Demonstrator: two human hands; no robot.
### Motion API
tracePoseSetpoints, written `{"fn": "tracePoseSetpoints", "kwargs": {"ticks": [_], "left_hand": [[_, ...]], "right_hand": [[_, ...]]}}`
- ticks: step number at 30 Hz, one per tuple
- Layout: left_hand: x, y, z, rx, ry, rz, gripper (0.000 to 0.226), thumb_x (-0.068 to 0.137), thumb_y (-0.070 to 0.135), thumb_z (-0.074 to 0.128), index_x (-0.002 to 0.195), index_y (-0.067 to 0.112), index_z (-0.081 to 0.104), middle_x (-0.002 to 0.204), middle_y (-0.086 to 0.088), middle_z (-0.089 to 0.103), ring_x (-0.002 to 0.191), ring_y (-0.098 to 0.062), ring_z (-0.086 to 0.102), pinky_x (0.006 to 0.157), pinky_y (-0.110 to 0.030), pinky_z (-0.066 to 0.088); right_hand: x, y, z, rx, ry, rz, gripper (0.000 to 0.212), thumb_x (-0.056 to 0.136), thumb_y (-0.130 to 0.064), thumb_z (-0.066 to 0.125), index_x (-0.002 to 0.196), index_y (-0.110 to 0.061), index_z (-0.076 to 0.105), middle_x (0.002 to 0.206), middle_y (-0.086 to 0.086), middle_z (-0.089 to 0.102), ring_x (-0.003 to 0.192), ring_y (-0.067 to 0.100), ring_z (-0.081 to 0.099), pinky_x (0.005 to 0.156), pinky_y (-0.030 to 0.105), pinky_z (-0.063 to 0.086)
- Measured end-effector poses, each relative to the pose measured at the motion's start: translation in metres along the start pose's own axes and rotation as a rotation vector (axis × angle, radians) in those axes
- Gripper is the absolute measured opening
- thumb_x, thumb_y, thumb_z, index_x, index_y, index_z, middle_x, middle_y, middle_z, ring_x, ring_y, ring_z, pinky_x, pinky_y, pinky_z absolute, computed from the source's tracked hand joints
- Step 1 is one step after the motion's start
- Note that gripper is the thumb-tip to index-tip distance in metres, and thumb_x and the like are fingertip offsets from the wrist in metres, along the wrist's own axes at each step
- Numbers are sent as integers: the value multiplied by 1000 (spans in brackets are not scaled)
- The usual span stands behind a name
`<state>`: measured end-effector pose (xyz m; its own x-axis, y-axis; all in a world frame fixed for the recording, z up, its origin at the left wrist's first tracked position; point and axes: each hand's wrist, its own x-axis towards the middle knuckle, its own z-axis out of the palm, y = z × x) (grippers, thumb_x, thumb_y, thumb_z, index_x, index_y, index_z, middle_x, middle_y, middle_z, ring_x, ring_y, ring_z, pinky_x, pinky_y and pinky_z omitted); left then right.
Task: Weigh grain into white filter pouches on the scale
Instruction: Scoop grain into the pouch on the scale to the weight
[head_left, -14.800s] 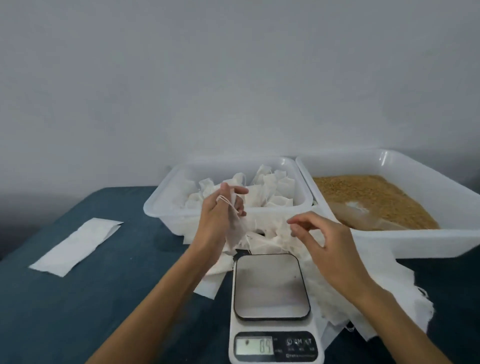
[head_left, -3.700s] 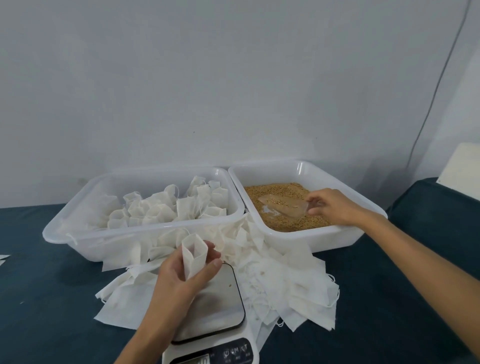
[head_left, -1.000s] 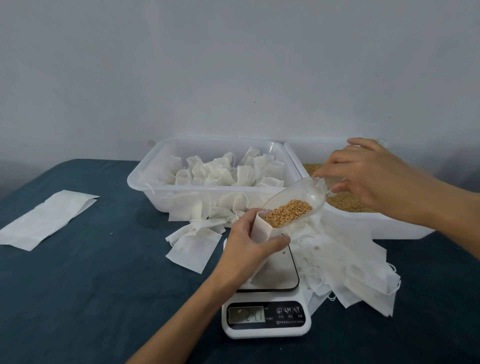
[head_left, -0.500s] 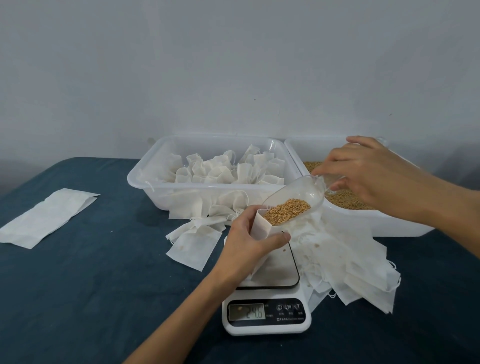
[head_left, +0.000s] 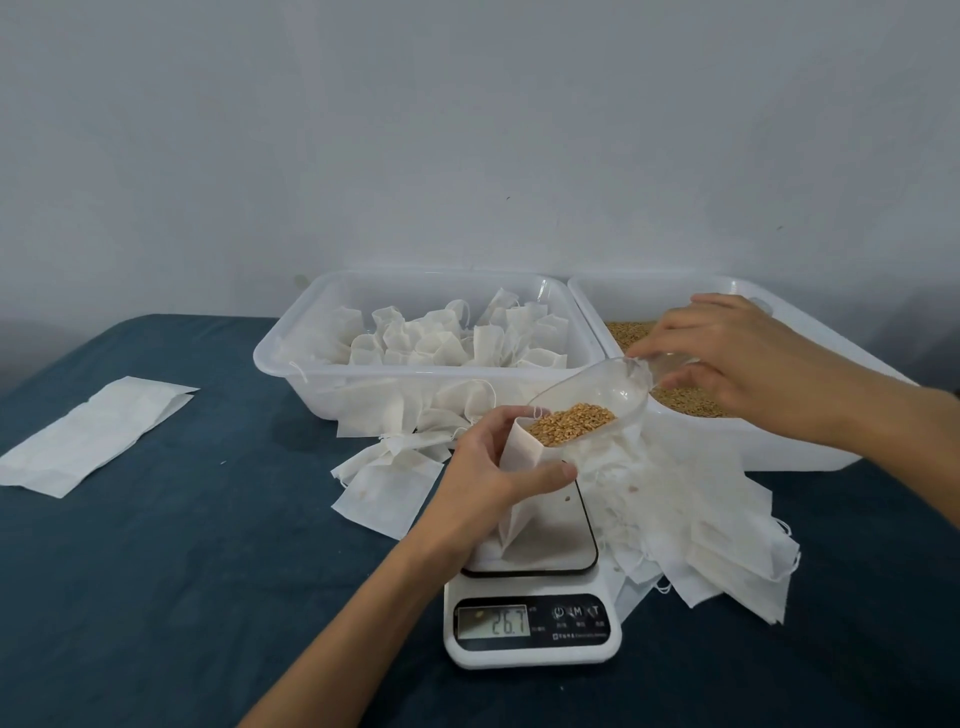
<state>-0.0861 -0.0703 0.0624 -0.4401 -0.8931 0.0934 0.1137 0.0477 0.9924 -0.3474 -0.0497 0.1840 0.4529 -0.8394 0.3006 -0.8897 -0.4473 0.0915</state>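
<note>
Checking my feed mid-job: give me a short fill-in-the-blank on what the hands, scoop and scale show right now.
1. The left hand holds a white ____ open over the scale.
2. The right hand tips a clear scoop loaded with ____.
3. The scale's display reads ____.
4. The tub beside the grain tub holds filled ____.

Missing words: pouch; grain; 26.7; pouches

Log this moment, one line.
phase: filling | left hand: holds pouch on scale | right hand: tips scoop | grain: entering pouch
</note>
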Motion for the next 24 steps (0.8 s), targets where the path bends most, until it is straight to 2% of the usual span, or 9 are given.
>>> {"fn": "tracePoseSetpoints", "kwargs": {"ticks": [4,8,10,13,14,16,18,19,24], "left_hand": [[-1,1,-1,-16,-40,-7,63,75,17,90,131,23,63,120,-4,77,114,-26,72,102,-38,56],[0,0,-3,-47,-31,-1,58,73,16,90,126,23,66,110,-1,78,101,-17,75,83,-22,56],[1,-1,-5,-31,-25,3,58,72,18,90,125,24,67,109,1,77,98,-15,74,81,-20,55],[2,-3,-6,-18,-18,4,52,73,22,89,122,26,71,109,1,77,97,-13,74,79,-19,55],[2,-3,-6,-18,-14,1,49,74,24,88,119,27,72,109,0,77,98,-14,74,79,-20,55],[1,-1,-4,-2,-14,-8,35,78,29,88,111,29,77,109,-3,78,99,-16,75,77,-20,56],[0,0,-2,45,-18,-1,15,88,31,83,102,27,81,106,-3,79,96,-14,75,74,-17,54],[-1,0,-2,71,-20,-2,10,93,31,77,100,26,82,106,-2,80,95,-13,75,73,-15,53],[-1,0,0,120,-50,12,26,103,31,61,97,20,83,108,2,81,100,-11,75,75,-13,53]], "right_hand": [[-2,7,7,200,-41,97,25,94,-12,69,116,-25,71,102,-18,65,98,2,58,91,26,42],[-10,28,20,489,-88,240,23,94,-11,69,110,-27,69,107,-24,69,108,-11,60,88,7,44],[-13,47,28,546,-84,318,21,94,-11,68,109,-27,68,108,-22,69,108,-8,62,89,10,45],[-18,81,41,574,-23,519,24,95,-10,67,117,-17,66,117,-9,69,114,8,63,101,30,47],[-19,92,46,535,5,589,25,94,-11,68,119,-14,65,118,-5,68,113,12,62,101,34,47],[-21,109,55,392,13,719,21,93,-15,70,114,-14,65,111,-4,65,101,15,61,89,31,47],[-21,121,66,291,-68,822,6,94,-16,70,96,-17,65,106,0,68,87,13,60,73,26,44],[-21,125,72,260,-124,857,6,94,-17,69,91,-16,65,105,3,69,85,14,61,70,27,44],[-18,132,91,128,-352,906,16,93,-18,69,105,-6,71,105,8,70,90,23,62,80,34,50]]}}
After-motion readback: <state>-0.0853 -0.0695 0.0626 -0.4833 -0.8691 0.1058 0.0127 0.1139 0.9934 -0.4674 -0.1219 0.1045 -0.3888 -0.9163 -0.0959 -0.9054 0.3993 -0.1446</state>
